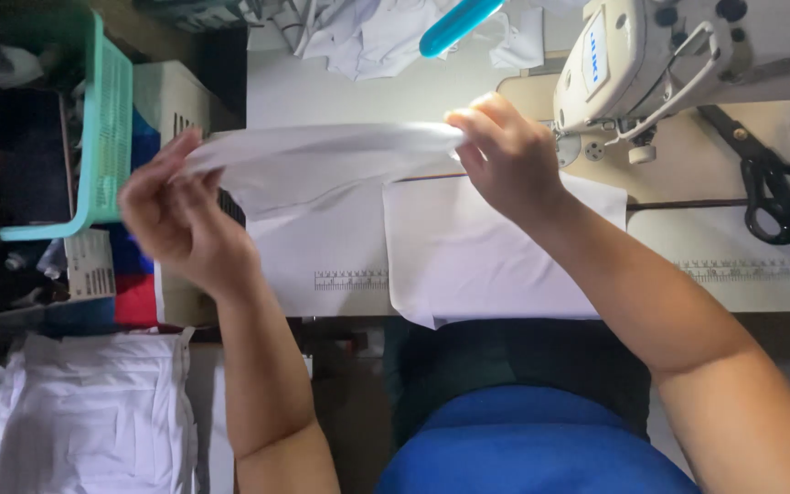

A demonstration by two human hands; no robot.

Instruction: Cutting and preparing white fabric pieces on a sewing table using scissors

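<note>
A white fabric piece [322,155] is stretched in the air between both hands, above the sewing table. My left hand [176,215] pinches its left end, and my right hand [505,155] grips its right end close to the sewing machine head. Under it a flat white fabric panel [486,261] lies on the table, hanging slightly over the front edge.
A white sewing machine [642,64] stands at the upper right with black scissors [779,192] beside it. A teal basket [107,128] sits at the left. Folded white cloth [93,412] lies lower left, more white pieces [368,32] at the back. A printed ruler [752,268] runs along the table's front.
</note>
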